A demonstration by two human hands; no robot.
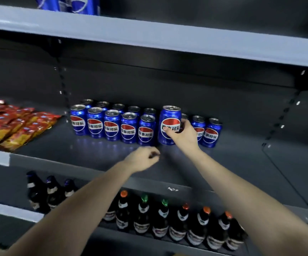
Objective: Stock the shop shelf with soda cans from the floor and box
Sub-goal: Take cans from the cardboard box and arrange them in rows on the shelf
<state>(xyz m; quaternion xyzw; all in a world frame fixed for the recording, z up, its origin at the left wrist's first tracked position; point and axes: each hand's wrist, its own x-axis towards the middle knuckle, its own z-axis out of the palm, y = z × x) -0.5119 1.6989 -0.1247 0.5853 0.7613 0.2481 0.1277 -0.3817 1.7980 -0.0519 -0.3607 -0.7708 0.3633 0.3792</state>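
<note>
On the left end of the middle shelf (pixel 94 159) lie red and gold snack packets (pixel 11 126), stacked in overlapping rows up to the front edge. Right of them, toward the back of the shelf, blue soda cans (pixel 110 124) stand upright in two rows, five in front and five behind, touching side by side with their labels facing me.

My left hand (pixel 142 159) hangs over the front part of the shelf, just in front of the last can in that row. Its fingers are curled in toward the thumb, and I see nothing in them.

My right hand (pixel 182 133) grips the held can (pixel 169 124), with the thumb across the label and the fingers round its right side. The can is upright, just beside the fifth can of the front row. I cannot tell whether its base touches the shelf.

Right of my hand, two more cans (pixel 210 133) stand side by side.

On the shelf below, dark bottles (pixel 160 218) stand in a row, with purple caps at the left and orange and green caps further right. At the top left, blue packs (pixel 72 4) sit on the upper shelf (pixel 149 32).
</note>
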